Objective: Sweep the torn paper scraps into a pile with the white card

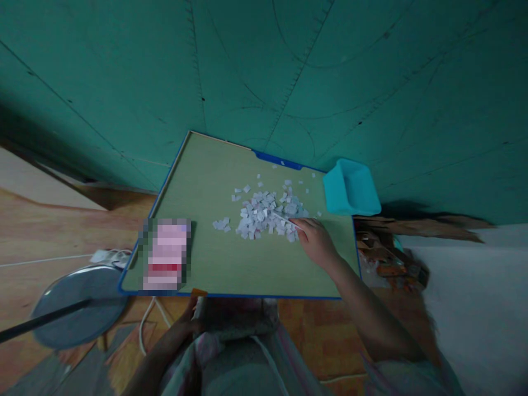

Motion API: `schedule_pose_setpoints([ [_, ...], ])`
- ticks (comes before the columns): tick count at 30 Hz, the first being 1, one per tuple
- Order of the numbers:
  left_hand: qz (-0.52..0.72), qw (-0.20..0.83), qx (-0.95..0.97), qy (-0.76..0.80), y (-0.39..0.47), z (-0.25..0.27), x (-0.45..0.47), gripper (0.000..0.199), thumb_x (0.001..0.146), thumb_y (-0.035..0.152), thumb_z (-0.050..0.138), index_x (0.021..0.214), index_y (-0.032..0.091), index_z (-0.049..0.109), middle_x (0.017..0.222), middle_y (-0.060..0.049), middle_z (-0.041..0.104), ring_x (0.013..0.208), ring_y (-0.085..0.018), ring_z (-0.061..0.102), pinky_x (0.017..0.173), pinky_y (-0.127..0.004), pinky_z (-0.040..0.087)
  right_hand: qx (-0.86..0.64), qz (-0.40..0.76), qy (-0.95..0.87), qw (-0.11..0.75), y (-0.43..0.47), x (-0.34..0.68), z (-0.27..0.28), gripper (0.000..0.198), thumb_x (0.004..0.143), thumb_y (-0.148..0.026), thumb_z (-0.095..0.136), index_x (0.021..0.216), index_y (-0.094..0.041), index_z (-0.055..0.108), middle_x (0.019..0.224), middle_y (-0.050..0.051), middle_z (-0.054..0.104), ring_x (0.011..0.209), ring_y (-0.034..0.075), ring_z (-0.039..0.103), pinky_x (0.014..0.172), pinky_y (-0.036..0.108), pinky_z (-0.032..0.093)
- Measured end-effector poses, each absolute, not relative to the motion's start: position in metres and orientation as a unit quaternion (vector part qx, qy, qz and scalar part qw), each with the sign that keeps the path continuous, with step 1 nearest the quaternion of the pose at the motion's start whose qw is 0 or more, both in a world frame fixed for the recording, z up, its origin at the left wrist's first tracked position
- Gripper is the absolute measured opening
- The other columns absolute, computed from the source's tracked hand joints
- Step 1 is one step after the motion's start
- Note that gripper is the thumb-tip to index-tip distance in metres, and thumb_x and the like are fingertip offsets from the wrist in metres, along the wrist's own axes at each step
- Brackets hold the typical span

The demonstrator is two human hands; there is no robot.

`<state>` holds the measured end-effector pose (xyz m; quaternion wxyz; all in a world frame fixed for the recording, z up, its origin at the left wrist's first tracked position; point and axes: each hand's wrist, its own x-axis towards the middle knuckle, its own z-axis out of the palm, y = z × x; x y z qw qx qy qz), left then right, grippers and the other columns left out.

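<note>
A loose heap of small white paper pieces (259, 212) lies in the middle of a pale green board with a blue rim (218, 264). My right hand (317, 239) is at the heap's right side, closed on a slim, light-coloured tool that looks like tweezers (284, 218). The tool's tip reaches in among the paper pieces. Below the board's front edge, my left hand (193, 319) rests in shadow beside my lap. Its fingers are mostly hidden, near a small orange-brown piece (199, 292) at the rim.
A turquoise plastic bin (357, 190) stands at the board's back right corner. A blurred-out pink device (167, 256) lies at the front left. On the left is a round grey stool (80, 308); scraps (390, 264) lie to the right. A green wall (247, 66) rises behind.
</note>
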<state>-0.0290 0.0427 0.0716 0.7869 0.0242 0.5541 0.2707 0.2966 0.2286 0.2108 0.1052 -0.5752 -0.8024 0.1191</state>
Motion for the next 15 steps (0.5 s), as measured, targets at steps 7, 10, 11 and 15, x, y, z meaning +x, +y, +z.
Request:
schedule_pose_setpoints([
  [7,0.269,0.791,0.009,0.549,0.041,0.061,-0.032,0.120,0.046,0.006,0.066,0.150,0.021,0.010,0.093,-0.002,0.076,0.088,-0.027,0.069,0.074,-0.031,0.051,-0.593,0.199,-0.766,0.146,0.211,0.305,0.212,0.032,0.087,-0.020,0.045,0.111,-0.019,0.067,0.107,0.009,0.071,0.099,0.022,0.065,0.085,0.039,0.052],
  [10,0.261,0.801,0.025,0.539,0.042,0.066,-0.032,0.119,0.049,0.005,0.065,0.151,0.021,0.006,0.095,-0.002,0.076,0.090,-0.026,0.069,0.076,-0.030,0.052,-0.601,0.246,-0.742,0.164,0.197,0.305,0.212,0.032,0.086,-0.023,0.046,0.109,-0.019,0.067,0.107,0.009,0.071,0.098,0.022,0.066,0.084,0.038,0.053],
  [11,0.257,0.804,0.030,0.536,0.043,0.067,-0.033,0.118,0.050,0.005,0.065,0.151,0.022,0.006,0.094,-0.002,0.076,0.091,-0.026,0.069,0.078,-0.031,0.052,-0.603,0.259,-0.737,0.163,0.193,0.304,0.211,0.031,0.086,-0.024,0.046,0.108,-0.019,0.068,0.106,0.009,0.071,0.097,0.022,0.066,0.083,0.038,0.053],
  [15,0.249,0.795,0.033,0.553,0.042,0.068,-0.038,0.111,0.052,0.006,0.067,0.150,0.025,0.018,0.094,-0.002,0.076,0.096,-0.028,0.069,0.080,-0.032,0.052,-0.634,0.255,-0.711,0.166,0.188,0.306,0.202,0.032,0.085,-0.025,0.046,0.106,-0.018,0.069,0.103,0.010,0.072,0.095,0.024,0.067,0.082,0.039,0.053],
])
